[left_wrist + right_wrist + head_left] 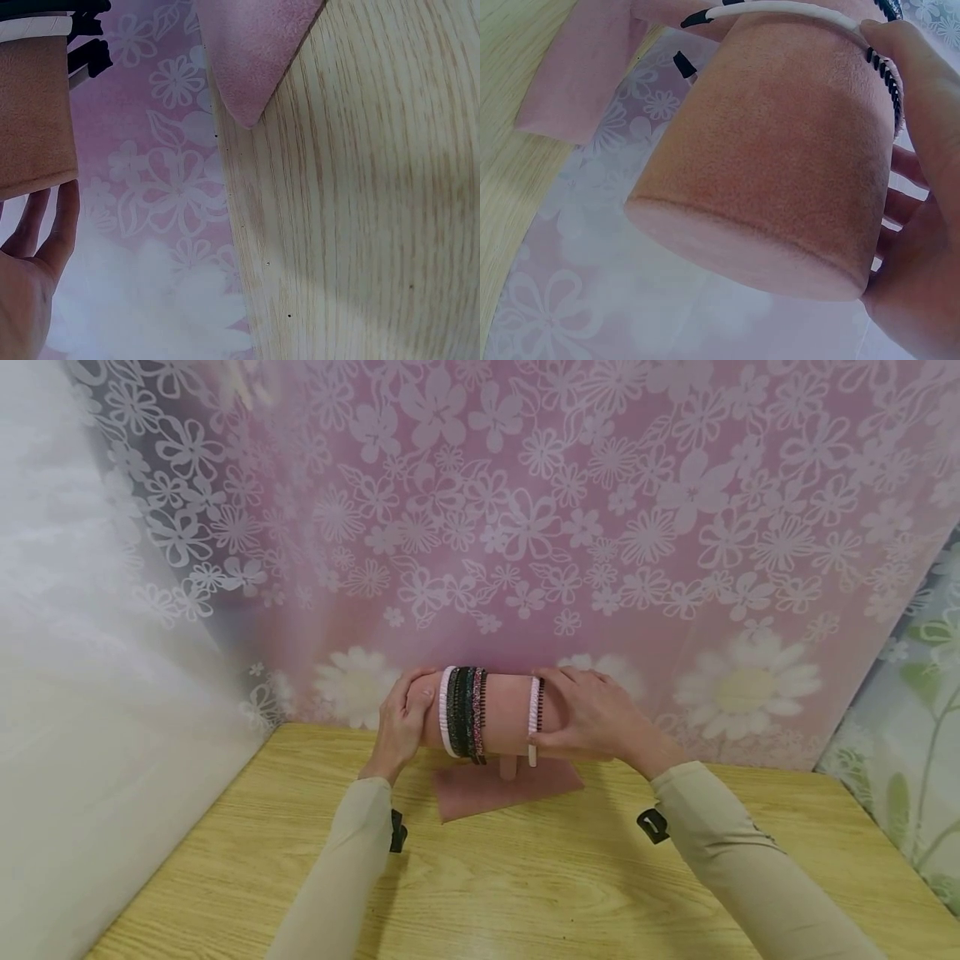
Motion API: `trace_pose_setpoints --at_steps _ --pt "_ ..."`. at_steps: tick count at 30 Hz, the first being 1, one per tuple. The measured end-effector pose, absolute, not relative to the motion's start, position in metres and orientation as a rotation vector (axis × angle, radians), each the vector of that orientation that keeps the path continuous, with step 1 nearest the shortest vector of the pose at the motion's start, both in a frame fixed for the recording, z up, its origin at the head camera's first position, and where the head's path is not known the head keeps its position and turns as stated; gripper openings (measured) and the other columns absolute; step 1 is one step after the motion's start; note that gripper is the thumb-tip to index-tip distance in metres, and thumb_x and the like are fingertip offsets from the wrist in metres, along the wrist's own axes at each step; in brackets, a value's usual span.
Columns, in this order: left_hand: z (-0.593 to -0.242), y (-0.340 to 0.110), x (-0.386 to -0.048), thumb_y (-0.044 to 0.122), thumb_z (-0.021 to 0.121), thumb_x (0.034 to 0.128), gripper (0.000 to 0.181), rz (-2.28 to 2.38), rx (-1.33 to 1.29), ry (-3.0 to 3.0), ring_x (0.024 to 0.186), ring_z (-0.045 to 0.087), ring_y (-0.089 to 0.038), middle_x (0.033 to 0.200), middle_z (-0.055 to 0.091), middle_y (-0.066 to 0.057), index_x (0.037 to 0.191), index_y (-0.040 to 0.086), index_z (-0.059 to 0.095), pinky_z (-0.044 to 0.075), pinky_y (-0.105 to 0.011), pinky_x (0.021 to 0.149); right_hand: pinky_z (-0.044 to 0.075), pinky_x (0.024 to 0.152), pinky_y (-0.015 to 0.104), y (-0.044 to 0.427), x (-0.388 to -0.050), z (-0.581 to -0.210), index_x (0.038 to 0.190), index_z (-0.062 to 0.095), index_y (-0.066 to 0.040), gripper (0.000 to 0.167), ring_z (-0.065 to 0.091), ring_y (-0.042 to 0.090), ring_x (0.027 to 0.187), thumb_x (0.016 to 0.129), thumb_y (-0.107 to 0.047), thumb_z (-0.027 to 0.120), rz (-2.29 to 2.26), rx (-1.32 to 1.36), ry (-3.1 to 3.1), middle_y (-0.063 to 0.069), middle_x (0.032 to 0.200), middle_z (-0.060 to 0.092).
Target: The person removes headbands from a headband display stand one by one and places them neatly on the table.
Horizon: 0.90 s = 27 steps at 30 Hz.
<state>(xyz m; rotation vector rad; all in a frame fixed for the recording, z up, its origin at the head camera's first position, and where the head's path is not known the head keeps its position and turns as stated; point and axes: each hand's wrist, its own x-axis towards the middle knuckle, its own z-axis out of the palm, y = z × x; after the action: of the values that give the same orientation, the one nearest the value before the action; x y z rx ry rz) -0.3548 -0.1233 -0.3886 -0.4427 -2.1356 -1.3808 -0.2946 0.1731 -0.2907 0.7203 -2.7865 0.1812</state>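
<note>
With the left hand (pixel 399 720) I am cupping the pink roll (pixel 507 714) at its left end; the right hand (pixel 600 714) is gripping the pale headband (pixel 533 717) farther right. Positioning is apparently underway; the next move is probably calling for an even slide left, toward the grouped headbands (pixel 463 714).

The stand (pixel 506 714) is pink, the lone headband (pixel 534 714) pale with black teeth (pixel 541 697), the backdrop (pixel 480 527) white-flowered pink.

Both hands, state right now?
Left hand: closed, holding the left end of the pink roll.
Right hand: closed, gripping the lone pale headband toward the roll's right end.
</note>
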Motion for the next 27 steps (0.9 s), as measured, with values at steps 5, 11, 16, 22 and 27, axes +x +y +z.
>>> trace_pose_setpoints --at_steps 5,11,16,22,27 --pt "-0.3894 -0.1227 -0.3552 0.039 0.049 0.1039 0.038 -1.387 -0.439 -2.138 0.133 0.056 -0.024 0.143 0.061 0.001 0.137 0.024 0.061 0.042 -0.050 0.112 0.039 0.112 0.063 0.1742 -0.2949 -0.2906 0.154 0.043 -0.015 0.098 0.054 0.041 0.135 0.076 -0.063 0.077 0.178 0.725 -2.777 0.017 0.150 0.053" --pt "-0.3902 -0.1230 -0.3569 0.039 0.049 0.1038 0.040 -1.388 -0.448 -2.123 0.134 0.055 -0.024 0.142 0.061 0.000 0.137 0.021 0.062 0.041 -0.049 0.113 0.040 0.112 0.062 0.1754 -0.2959 -0.2913 0.154 0.044 -0.016 0.097 0.054 0.040 0.135 0.076 -0.064 0.077 0.168 0.724 -2.771 0.016 0.149 0.054" --pt "-0.3910 -0.1241 -0.3565 0.039 0.050 0.1034 0.039 -1.401 -0.438 -2.115 0.134 0.056 -0.025 0.143 0.061 0.001 0.136 0.022 0.062 0.041 -0.051 0.112 0.040 0.111 0.063 0.1766 -0.2965 -0.2930 0.154 0.043 -0.016 0.097 0.055 0.040 0.134 0.076 -0.064 0.077 0.187 0.748 -2.751 0.016 0.148 0.055" --pt "-0.3895 -0.1235 -0.3562 0.039 0.051 0.1034 0.038 -1.420 -0.452 -2.103 0.133 0.055 -0.025 0.142 0.061 0.000 0.136 0.022 0.062 0.040 -0.051 0.112 0.040 0.111 0.063 0.1789 -0.2973 -0.2933 0.154 0.043 -0.017 0.097 0.056 0.039 0.132 0.076 -0.065 0.077 0.187 0.751 -2.734 0.015 0.148 0.055" --pt "-0.3903 -0.1226 -0.3560 0.038 0.051 0.1031 0.038 -1.425 -0.451 -2.103 0.132 0.056 -0.025 0.142 0.061 0.000 0.136 0.022 0.062 0.040 -0.051 0.112 0.040 0.110 0.064 0.1807 -0.2967 -0.2939 0.154 0.043 -0.017 0.097 0.055 0.039 0.132 0.077 -0.065 0.076 0.174 0.741 -2.744 0.015 0.148 0.056"
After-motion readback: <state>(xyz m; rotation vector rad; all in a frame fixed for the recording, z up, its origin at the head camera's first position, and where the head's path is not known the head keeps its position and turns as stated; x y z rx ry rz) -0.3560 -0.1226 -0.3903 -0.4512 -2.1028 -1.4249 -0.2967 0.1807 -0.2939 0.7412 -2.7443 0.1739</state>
